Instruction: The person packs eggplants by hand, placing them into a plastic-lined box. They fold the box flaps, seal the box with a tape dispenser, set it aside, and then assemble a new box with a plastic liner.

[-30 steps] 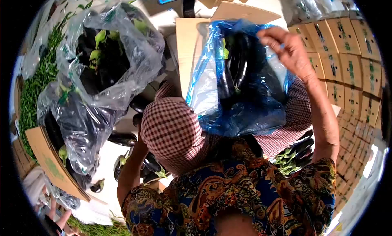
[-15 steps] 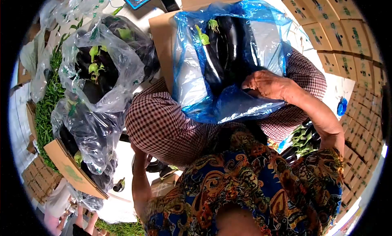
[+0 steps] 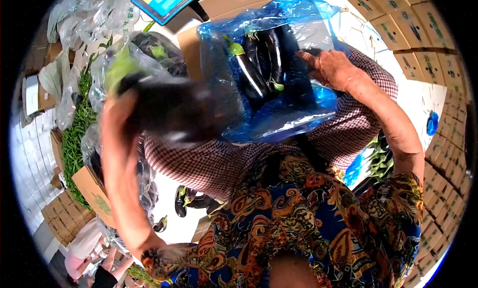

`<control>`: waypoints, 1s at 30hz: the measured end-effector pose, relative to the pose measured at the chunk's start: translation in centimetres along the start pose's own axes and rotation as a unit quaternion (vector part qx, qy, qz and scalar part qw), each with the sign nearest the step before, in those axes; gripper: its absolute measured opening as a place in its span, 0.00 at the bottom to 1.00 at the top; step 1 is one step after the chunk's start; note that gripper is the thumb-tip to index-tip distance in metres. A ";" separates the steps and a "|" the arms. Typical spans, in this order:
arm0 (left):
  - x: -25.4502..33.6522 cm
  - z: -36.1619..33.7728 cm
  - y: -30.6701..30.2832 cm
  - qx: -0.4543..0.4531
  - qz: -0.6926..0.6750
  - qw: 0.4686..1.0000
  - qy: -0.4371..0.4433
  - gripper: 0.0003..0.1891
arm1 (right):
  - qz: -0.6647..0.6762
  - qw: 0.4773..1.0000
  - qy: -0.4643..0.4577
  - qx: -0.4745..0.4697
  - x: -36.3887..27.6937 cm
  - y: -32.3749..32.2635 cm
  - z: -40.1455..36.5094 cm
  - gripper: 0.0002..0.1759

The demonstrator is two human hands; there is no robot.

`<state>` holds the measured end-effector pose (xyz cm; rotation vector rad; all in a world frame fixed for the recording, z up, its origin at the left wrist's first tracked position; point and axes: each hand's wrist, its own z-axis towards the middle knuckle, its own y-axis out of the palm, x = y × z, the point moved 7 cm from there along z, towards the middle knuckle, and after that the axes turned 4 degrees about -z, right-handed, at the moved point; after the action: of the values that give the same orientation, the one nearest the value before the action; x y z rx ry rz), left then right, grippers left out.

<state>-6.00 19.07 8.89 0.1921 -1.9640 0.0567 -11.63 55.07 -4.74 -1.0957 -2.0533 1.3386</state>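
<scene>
My left hand (image 3: 121,103) is raised on the left, closed around a dark eggplant (image 3: 172,108); both are smeared by motion, and the eggplant reaches toward the box. Between my knees stands a cardboard box (image 3: 189,51) lined with a blue plastic bag (image 3: 219,34). Several glossy purple-black eggplants (image 3: 251,78) with green caps lie side by side in it. At the bag's right side is my right hand (image 3: 331,69), its fingers stretched leftward over the lining and apart from one another. Whether its fingertips touch an eggplant is hard to see.
A scale with a blue-framed display (image 3: 167,1) stands behind the box. Clear bags (image 3: 94,14) and a heap of green peppers (image 3: 77,153) lie left. Stacked cartons (image 3: 438,188) line the right. Other eggplants (image 3: 194,198) lie on the floor near my left knee. Another person (image 3: 87,248) is at lower left.
My left hand has come up from beside my left knee with an eggplant in it. My right hand has moved up along the bag's right side. An eggplant's green cap now shows lower in the box.
</scene>
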 end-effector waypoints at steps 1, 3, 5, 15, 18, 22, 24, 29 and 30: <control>-1.2 1.8 4.2 -0.035 -0.001 0.999 -0.028 0.24 | 0.020 1.000 0.000 0.006 0.2 0.2 -0.1 0.36; -4.6 5.2 9.7 -0.183 0.117 0.974 -0.060 0.30 | 0.059 0.998 -0.002 0.018 0.7 0.3 -0.3 0.37; -6.8 6.3 13.7 -0.225 0.233 0.943 -0.074 0.39 | 0.091 0.995 -0.012 0.028 0.7 0.2 -0.5 0.39; -19.4 12.7 20.7 -0.266 0.385 0.880 -0.081 0.44 | 0.102 0.992 -0.016 0.072 -0.2 -0.4 -0.3 0.37; -19.4 12.5 20.2 -0.289 0.359 0.886 -0.052 0.40 | 0.112 0.991 -0.020 0.064 -0.2 -0.2 -0.1 0.37; -19.9 12.3 20.0 -0.281 0.375 0.883 0.009 0.37 | 0.112 0.992 -0.010 0.053 -0.4 -0.2 0.4 0.34; -19.8 12.4 20.6 -0.229 0.441 0.868 -0.014 0.41 | 0.120 0.992 -0.003 0.039 -0.5 -0.1 0.4 0.34; -18.0 13.0 19.8 -0.335 0.283 0.899 -0.009 0.28 | 0.140 0.990 -0.012 0.017 -0.1 -0.3 0.5 0.33; -16.7 13.1 19.3 -0.372 0.213 0.902 -0.049 0.28 | 0.128 0.988 -0.045 0.066 0.3 0.5 0.5 0.32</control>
<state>-14.66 38.17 -10.63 -0.7500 -1.9550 -0.4239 -11.97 55.16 -5.36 -1.2940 -1.9013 1.6523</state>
